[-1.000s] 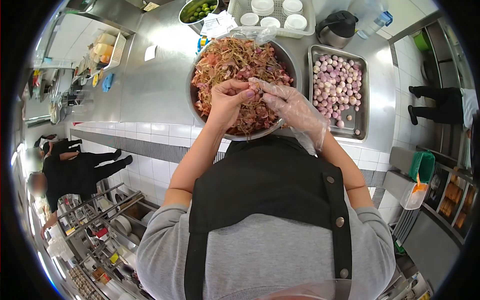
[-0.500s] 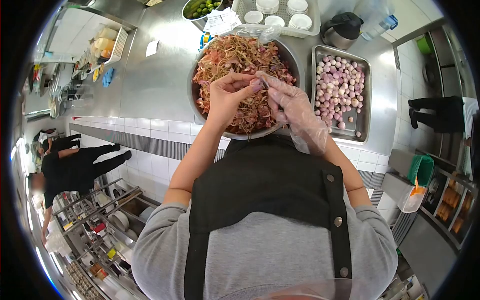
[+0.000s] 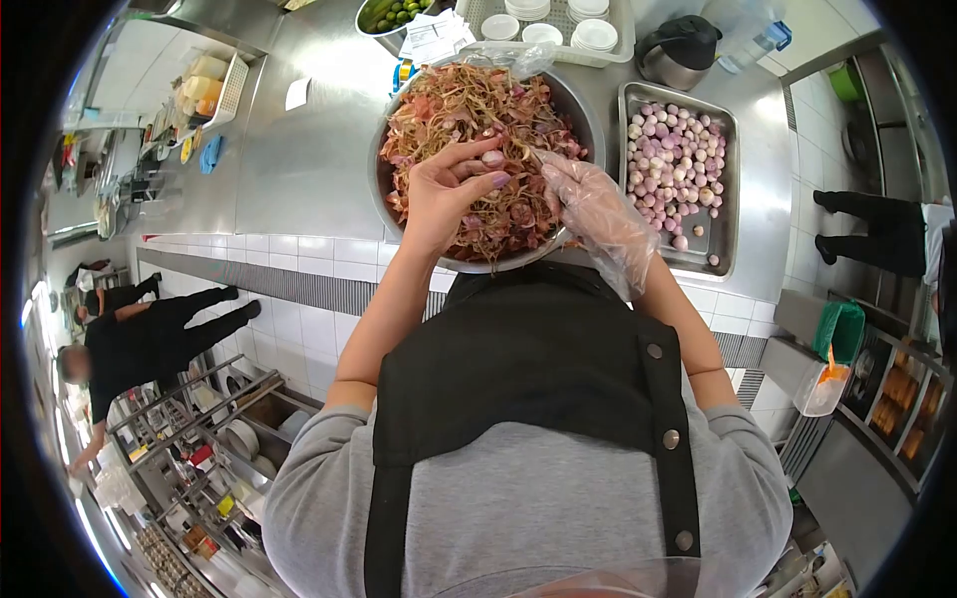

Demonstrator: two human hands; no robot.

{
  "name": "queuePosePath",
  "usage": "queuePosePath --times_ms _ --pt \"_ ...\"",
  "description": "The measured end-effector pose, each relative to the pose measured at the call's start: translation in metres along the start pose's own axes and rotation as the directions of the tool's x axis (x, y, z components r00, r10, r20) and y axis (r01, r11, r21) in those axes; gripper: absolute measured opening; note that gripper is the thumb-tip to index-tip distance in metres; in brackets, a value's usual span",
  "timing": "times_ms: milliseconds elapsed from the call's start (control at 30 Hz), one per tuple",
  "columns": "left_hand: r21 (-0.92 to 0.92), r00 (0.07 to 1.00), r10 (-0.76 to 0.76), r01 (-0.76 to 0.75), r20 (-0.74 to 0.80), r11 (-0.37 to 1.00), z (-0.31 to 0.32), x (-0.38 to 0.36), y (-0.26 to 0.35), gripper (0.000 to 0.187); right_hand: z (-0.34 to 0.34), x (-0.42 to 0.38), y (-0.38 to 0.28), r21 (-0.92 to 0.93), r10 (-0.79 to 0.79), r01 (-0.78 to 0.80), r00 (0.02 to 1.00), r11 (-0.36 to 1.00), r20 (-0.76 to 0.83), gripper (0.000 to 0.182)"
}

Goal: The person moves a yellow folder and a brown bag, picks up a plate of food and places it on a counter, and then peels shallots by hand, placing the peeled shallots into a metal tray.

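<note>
A big steel bowl point(image 3: 379, 174) heaped with reddish shallot skins and stalks stands on the steel counter in front of me. Over it, my bare left hand point(image 3: 444, 194) pinches a small shallot point(image 3: 491, 157) between thumb and fingers. My right hand point(image 3: 590, 209), in a loose clear plastic glove, is right beside it, its fingertips at the shallot's skin. To the right lies a steel tray point(image 3: 730, 174) holding several peeled pale-purple shallots.
Behind the bowl: a bowl of green limes point(image 3: 391, 14), paper slips point(image 3: 435, 36), a white basket of small dishes point(image 3: 558, 30), a dark kettle point(image 3: 674, 48). Other people stand at left point(image 3: 150, 344) and right point(image 3: 877, 224). A green bin point(image 3: 842, 334) sits low right.
Both hands have shifted slightly up and apart over the bowl. My right hand has drawn a little to the right of the shallot that my left hand keeps pinching.
</note>
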State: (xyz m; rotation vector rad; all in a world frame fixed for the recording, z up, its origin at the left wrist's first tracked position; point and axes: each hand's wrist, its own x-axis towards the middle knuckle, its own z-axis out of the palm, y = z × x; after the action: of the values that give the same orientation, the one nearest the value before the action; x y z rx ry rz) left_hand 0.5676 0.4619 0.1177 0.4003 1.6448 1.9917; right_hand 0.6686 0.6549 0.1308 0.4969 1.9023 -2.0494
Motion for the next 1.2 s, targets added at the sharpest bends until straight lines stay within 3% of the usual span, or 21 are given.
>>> queuePosePath --times_ms 67,167,367,467,700,767,800,867,1100,1200 --pt "-0.032 1.0 0.012 -0.012 0.0 0.999 0.0 0.0 -0.003 0.042 0.007 -0.008 -0.009 0.046 -0.148 0.148 0.989 0.988 0.005 0.047" --pt "-0.043 1.0 0.001 -0.002 -0.019 0.999 0.0 0.002 -0.007 0.045 0.02 -0.019 -0.018 0.056 -0.248 0.25 0.968 0.967 -0.034 0.05" --pt "0.003 0.997 0.052 -0.052 -0.058 0.999 0.002 0.004 -0.008 0.027 0.02 -0.009 -0.01 0.17 -0.198 0.185 0.978 0.968 0.067 0.05" --pt "-0.013 0.998 0.028 -0.029 -0.053 1.0 0.003 0.005 -0.009 0.019 0.017 -0.004 -0.007 0.113 -0.21 0.203 0.976 0.973 0.058 0.046" --pt "-0.049 0.996 0.057 -0.06 -0.066 0.997 0.002 0.008 -0.018 0.02 0.015 0.005 -0.001 0.119 -0.243 0.237 0.969 0.964 0.043 0.041" --pt "-0.125 1.0 -0.009 0.006 -0.017 0.992 0.0 0.009 -0.018 0.024 0.016 0.004 -0.005 0.286 -0.105 0.093 0.994 0.954 0.025 0.04" --pt "-0.126 1.0 -0.006 0.004 -0.021 0.992 0.0 0.009 -0.019 0.024 0.016 0.003 -0.005 0.284 -0.105 0.093 0.994 0.954 0.029 0.04" --pt "-0.302 0.998 -0.029 0.043 0.051 0.952 -0.001 0.01 -0.019 0.025 0.015 0.003 -0.005 0.497 -0.004 -0.031 0.998 0.867 0.07 0.039" --pt "-0.296 0.999 -0.031 0.024 -0.017 0.955 0.009 0.009 -0.009 0.026 0.027 0.001 -0.005 0.311 -0.144 0.155 0.988 0.938 -0.06 0.038" --pt "-0.141 1.0 0.004 -0.006 -0.015 0.99 0.005 0.01 -0.011 0.026 0.026 -0.001 -0.009 0.323 -0.126 0.128 0.992 0.938 -0.028 0.038"
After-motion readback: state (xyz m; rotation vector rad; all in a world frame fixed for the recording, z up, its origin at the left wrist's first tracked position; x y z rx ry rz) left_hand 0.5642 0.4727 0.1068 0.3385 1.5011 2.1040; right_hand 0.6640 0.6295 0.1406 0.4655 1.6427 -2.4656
